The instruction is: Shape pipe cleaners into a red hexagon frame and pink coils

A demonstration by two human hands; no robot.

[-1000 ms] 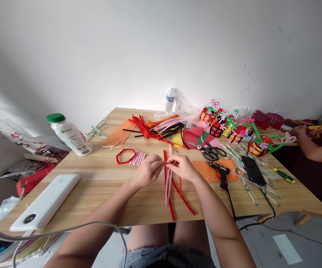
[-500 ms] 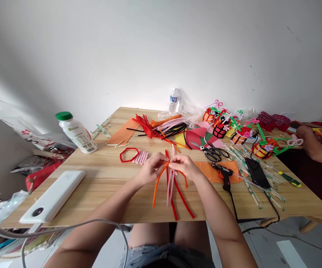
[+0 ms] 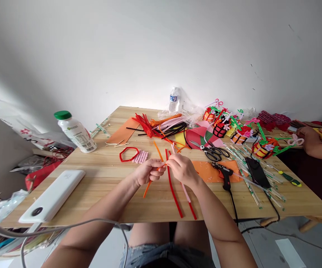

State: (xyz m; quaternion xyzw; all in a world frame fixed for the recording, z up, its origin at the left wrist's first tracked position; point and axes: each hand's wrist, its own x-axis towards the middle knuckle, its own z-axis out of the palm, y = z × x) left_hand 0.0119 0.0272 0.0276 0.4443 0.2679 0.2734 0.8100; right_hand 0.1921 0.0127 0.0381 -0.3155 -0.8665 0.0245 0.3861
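My left hand (image 3: 150, 172) is closed around an orange pipe cleaner (image 3: 158, 149), whose ends stick out above and below the fingers. My right hand (image 3: 182, 169) meets it fingertip to fingertip, pinching what looks like the same orange pipe cleaner; the grip is partly hidden. Beneath the right hand runs a pink pipe cleaner (image 3: 186, 193), its middle covered by the hand. Red pipe cleaners (image 3: 174, 194) lie on the table by the right wrist. A red hexagon ring (image 3: 120, 155) and a pink coiled patch (image 3: 141, 157) rest left of the hands.
Scissors (image 3: 214, 153), a glue gun (image 3: 224, 173), a phone (image 3: 256, 172) and wrapped sticks (image 3: 251, 190) lie to the right. Small flower baskets (image 3: 238, 138) stand behind them. At left are a bottle (image 3: 77, 134) and a power bank (image 3: 53, 195). Another person's arm (image 3: 319, 143) is far right.
The orange pipe cleaner, earlier bent across the pink and red ones, now slants through my left hand. The pink and red pipe cleaners have spread apart, with pink shifted right beneath my right hand.
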